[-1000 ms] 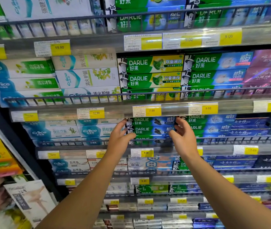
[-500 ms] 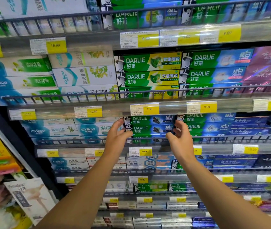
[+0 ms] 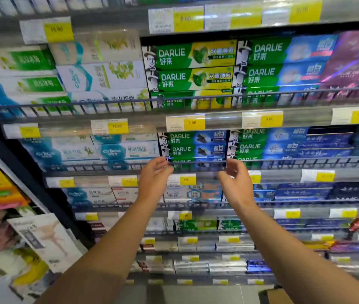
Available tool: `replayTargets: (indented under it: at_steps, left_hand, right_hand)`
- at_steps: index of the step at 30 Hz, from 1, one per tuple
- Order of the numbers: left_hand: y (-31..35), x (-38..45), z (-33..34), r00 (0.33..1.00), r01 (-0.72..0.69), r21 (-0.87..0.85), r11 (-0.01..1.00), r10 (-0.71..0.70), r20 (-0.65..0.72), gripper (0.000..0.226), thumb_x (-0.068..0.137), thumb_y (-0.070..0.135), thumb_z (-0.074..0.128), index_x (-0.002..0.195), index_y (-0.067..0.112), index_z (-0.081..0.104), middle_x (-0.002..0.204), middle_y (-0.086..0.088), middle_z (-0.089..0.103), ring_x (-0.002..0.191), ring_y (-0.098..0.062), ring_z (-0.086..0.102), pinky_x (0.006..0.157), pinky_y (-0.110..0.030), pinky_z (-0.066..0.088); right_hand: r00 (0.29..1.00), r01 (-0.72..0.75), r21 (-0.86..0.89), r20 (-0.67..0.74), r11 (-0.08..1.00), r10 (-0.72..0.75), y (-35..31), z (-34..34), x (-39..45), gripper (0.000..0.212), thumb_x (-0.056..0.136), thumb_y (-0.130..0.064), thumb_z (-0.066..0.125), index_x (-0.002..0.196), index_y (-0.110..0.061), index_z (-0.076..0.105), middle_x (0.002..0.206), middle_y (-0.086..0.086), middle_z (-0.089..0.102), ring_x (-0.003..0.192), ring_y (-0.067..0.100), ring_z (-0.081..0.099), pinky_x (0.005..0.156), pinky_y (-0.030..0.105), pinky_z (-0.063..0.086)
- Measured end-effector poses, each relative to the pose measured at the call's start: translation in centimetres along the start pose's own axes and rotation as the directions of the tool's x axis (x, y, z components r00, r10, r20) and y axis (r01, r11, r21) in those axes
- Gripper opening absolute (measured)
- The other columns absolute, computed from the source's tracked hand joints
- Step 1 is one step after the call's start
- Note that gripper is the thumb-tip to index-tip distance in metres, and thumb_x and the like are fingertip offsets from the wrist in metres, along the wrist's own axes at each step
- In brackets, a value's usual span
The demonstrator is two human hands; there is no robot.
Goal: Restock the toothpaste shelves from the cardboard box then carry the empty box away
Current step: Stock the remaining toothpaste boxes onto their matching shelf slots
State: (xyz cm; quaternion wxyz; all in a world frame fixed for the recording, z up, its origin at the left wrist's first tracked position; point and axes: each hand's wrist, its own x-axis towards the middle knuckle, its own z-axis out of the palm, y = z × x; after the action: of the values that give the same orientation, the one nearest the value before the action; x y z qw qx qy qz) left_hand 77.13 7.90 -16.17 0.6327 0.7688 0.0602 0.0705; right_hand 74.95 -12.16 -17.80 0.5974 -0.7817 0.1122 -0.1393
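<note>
A stack of green and blue Darlie toothpaste boxes (image 3: 192, 145) lies on the middle shelf behind a wire rail (image 3: 196, 163). My left hand (image 3: 155, 178) is at the stack's lower left corner, its fingertips by the rail. At the lower right corner is my right hand (image 3: 235, 183), with its fingers loosely curled. Neither hand holds a box. A corner of the cardboard box (image 3: 277, 295) shows on the floor at the bottom right.
Shelves packed with toothpaste fill the view, each fronted by a wire rail and yellow price tags (image 3: 193, 122). Green and yellow Darlie boxes (image 3: 191, 66) sit one shelf up. Packets hang on a rack at the left (image 3: 42, 238). Grey floor (image 3: 196, 292) lies below.
Both hands have dropped from the sides of the green and blue Darlie stack to the wire rail below it. The view is blurred and has shifted.
</note>
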Motion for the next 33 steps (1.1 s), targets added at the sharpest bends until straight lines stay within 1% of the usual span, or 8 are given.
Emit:
replayTargets:
  at_steps: [5, 8, 12, 18, 22, 26, 30, 33]
  left_hand:
    - [-1.9, -4.5, 3.3, 0.987, 0.011, 0.065, 0.998, -0.021, 0.157, 0.035, 0.091, 0.021, 0.064, 0.126, 0.018, 0.06, 0.115, 0.003, 0.064, 0.099, -0.011, 0.06, 0.086, -0.025, 0.048]
    - [-3.7, -6.8, 6.5, 0.949, 0.016, 0.122, 0.992, -0.054, 0.311, 0.034, 0.092, 0.022, 0.065, 0.125, 0.016, 0.062, 0.115, 0.005, 0.063, 0.104, -0.011, 0.06, 0.087, -0.024, 0.047]
    - [-6.3, -10.0, 11.4, 0.855, 0.052, 0.182, 0.982, -0.139, 0.5, 0.04, 0.09, 0.016, 0.066, 0.129, 0.009, 0.059, 0.122, -0.002, 0.062, 0.107, -0.011, 0.059, 0.093, -0.026, 0.047]
    - [-8.0, -16.5, 19.1, 0.682, -0.007, 0.257, 0.966, -0.183, 0.708, 0.043, 0.089, 0.017, 0.068, 0.13, 0.009, 0.058, 0.123, -0.004, 0.062, 0.113, -0.014, 0.059, 0.099, -0.028, 0.045]
    - [-8.7, -21.7, 24.9, 0.604, -0.157, 0.301, 0.941, -0.15, 0.783, 0.043, 0.086, 0.019, 0.071, 0.126, 0.01, 0.061, 0.122, -0.005, 0.065, 0.115, -0.016, 0.06, 0.101, -0.029, 0.045]
    - [-8.9, -27.4, 30.4, 0.539, -0.281, 0.34, 0.898, -0.145, 0.83, 0.049, 0.086, 0.029, 0.07, 0.133, 0.02, 0.057, 0.128, 0.001, 0.062, 0.116, -0.012, 0.058, 0.093, -0.02, 0.041]
    - [-9.1, -33.6, 36.5, 0.527, -0.328, 0.385, 0.863, -0.171, 0.833, 0.051, 0.086, 0.032, 0.069, 0.135, 0.023, 0.055, 0.128, 0.009, 0.059, 0.117, -0.008, 0.055, 0.095, -0.022, 0.04]
    - [-9.3, -37.7, 40.8, 0.552, -0.323, 0.435, 0.841, -0.206, 0.808, 0.056, 0.082, 0.038, 0.072, 0.134, 0.026, 0.056, 0.131, 0.009, 0.06, 0.118, -0.012, 0.056, 0.101, -0.026, 0.042]
  right_hand:
    - [0.995, -0.062, -0.092, 0.067, 0.994, 0.068, 2.6, -2.9, -3.4, 0.043, 0.092, -0.022, 0.061, 0.132, -0.018, 0.048, 0.125, -0.002, 0.054, 0.115, 0.018, 0.053, 0.094, 0.035, 0.043]
    - [0.989, -0.136, -0.155, 0.043, 0.978, 0.144, 5.2, -5.4, -5.9, 0.047, 0.092, -0.024, 0.061, 0.136, -0.017, 0.047, 0.132, -0.001, 0.051, 0.12, 0.018, 0.05, 0.099, 0.037, 0.042]
    - [0.964, -0.267, -0.236, -0.058, 0.934, 0.261, 9.0, -10.2, -9.8, 0.051, 0.091, -0.026, 0.062, 0.139, -0.014, 0.047, 0.137, 0.003, 0.051, 0.126, 0.021, 0.049, 0.1, 0.037, 0.041]
    - [0.902, -0.429, -0.381, -0.232, 0.819, 0.364, 13.4, -19.4, -15.9, 0.05, 0.084, -0.032, 0.066, 0.129, -0.015, 0.055, 0.128, 0.005, 0.059, 0.115, 0.021, 0.055, 0.097, 0.034, 0.042]
    - [0.86, -0.51, -0.447, -0.303, 0.735, 0.411, 16.0, -26.4, -19.8, 0.068, 0.074, -0.049, 0.059, 0.13, -0.011, 0.056, 0.129, 0.008, 0.057, 0.121, 0.025, 0.052, 0.096, 0.027, 0.038]
    - [0.838, -0.545, -0.523, -0.307, 0.655, 0.452, 19.8, -34.1, -23.0, 0.058, 0.08, -0.03, 0.07, 0.132, -0.011, 0.053, 0.134, 0.01, 0.053, 0.125, 0.026, 0.048, 0.103, 0.031, 0.036]
    - [0.829, -0.551, -0.56, -0.283, 0.618, 0.482, 23.1, -42.2, -25.3, 0.062, 0.071, -0.043, 0.062, 0.128, -0.018, 0.055, 0.132, 0.007, 0.054, 0.119, 0.025, 0.053, 0.099, 0.036, 0.045]
    - [0.827, -0.54, -0.593, -0.238, 0.598, 0.51, 25.7, -48.1, -26.4, 0.064, 0.068, -0.045, 0.059, 0.126, -0.017, 0.058, 0.13, 0.008, 0.055, 0.118, 0.026, 0.054, 0.1, 0.036, 0.045]
